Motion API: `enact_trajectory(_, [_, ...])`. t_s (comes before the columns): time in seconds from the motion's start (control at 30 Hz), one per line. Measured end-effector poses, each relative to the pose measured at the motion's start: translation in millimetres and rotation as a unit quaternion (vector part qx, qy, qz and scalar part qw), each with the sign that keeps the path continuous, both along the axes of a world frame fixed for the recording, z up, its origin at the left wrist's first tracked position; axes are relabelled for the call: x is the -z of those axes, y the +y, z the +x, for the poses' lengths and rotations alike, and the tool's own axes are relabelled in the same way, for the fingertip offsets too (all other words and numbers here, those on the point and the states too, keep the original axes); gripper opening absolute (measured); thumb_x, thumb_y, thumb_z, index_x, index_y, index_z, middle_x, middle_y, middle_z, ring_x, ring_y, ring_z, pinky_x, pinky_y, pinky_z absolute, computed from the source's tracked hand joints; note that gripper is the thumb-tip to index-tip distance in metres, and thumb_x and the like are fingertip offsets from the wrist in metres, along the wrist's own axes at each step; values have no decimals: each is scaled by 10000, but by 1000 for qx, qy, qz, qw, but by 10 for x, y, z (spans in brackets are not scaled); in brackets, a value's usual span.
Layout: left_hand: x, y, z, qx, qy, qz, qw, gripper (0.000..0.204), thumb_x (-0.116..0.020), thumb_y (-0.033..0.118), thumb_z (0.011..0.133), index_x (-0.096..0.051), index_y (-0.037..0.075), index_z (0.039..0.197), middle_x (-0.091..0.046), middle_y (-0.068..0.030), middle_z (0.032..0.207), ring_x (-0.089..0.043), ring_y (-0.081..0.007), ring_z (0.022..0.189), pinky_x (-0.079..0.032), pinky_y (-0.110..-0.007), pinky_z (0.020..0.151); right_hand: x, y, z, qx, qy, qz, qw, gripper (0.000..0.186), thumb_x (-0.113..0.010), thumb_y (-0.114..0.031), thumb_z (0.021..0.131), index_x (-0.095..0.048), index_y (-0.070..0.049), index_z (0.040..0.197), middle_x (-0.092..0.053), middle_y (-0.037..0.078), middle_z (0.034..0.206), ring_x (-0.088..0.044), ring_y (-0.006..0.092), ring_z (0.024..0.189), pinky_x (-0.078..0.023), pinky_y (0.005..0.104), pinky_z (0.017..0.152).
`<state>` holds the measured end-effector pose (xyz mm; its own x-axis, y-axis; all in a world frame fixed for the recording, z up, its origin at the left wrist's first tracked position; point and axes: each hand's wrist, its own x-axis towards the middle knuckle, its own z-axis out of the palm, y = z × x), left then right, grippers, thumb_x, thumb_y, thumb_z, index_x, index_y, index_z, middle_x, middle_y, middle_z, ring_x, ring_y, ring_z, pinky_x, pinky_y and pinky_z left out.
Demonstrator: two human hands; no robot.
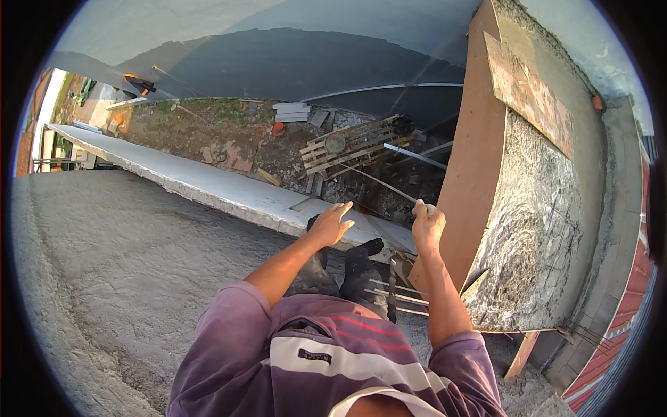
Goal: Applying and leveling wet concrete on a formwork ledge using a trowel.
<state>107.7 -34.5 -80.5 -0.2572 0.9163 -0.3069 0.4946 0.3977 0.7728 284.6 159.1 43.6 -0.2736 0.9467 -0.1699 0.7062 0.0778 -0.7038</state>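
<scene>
Our left hand (328, 226) hangs above the pale ledge (208, 189), holding nothing; its fingers are apart, the thumb spread away from the others. Our right hand (427, 229) is curled up, with its fingers clamped on the near end of a thin rod (379, 182). The rod slants forward and to our left from that fist, out over the lower ground beyond the ledge, and its far end shows near a wooden pallet (323, 158). We cannot tell whether that end touches anything.

Just to the right of our right hand stands a brown plywood board (472, 149), edging a rough concrete surface (535, 229). Below our 2 hands we see a dark shoe (372, 247) beside the ledge. On the ground beyond lie grey blocks (292, 112) and a small orange object (278, 129). Grey concrete (118, 257) spreads out on our left.
</scene>
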Motion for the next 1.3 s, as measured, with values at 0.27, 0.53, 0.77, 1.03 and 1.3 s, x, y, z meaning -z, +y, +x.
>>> enact_trajectory(0.27, [-108,-2396,-523,-148,30,-224,963,495,-683,303,916,-612,-10,1292,-632,-259,1262,-593,-417,1191,-474,-455,1013,1058,337,-482,26,37,-68,997,408,-573,-279,945,-661,81,774,-646,234,689,-634,340,650,-482,440,692])
enact_trajectory(0.53, [89,-3362,-424,-269,-1,-253,929,458,-699,280,906,-643,-41,1229,-687,-266,1141,-672,-377,1083,-521,-403,919,1397,367,-860,6,43,-21,999,426,-570,-311,944,-673,71,786,-649,213,686,-644,298,682,-484,419,712])
enact_trajectory(0.77, [157,-2911,-315,-314,-86,-212,921,435,-695,263,926,-642,-50,1225,-712,-231,1103,-693,-304,1039,-523,-366,890,313,91,-809,-34,70,-49,996,369,-583,-246,935,-606,77,759,-577,270,667,-608,355,625,-452,451,642])
enact_trajectory(1.03, [-146,-2232,-379,-304,-91,-146,937,459,-659,285,952,-621,-52,1261,-699,-210,1157,-680,-271,1052,-516,-349,910,-375,-60,-911,-77,88,-79,990,331,-611,-54,916,-627,25,1237,-629,104,655,-584,181,601,-483,350,635])
enact_trajectory(1.3, [-411,-1973,-87,-321,-135,-99,932,479,-653,333,964,-619,-32,1272,-706,-170,1128,-676,-207,1031,-518,-323,900,-1563,99,-1131,-100,172,-87,976,340,-585,-14,898,-622,12,1235,-593,11,624,-473,51,551,-402,272,539])
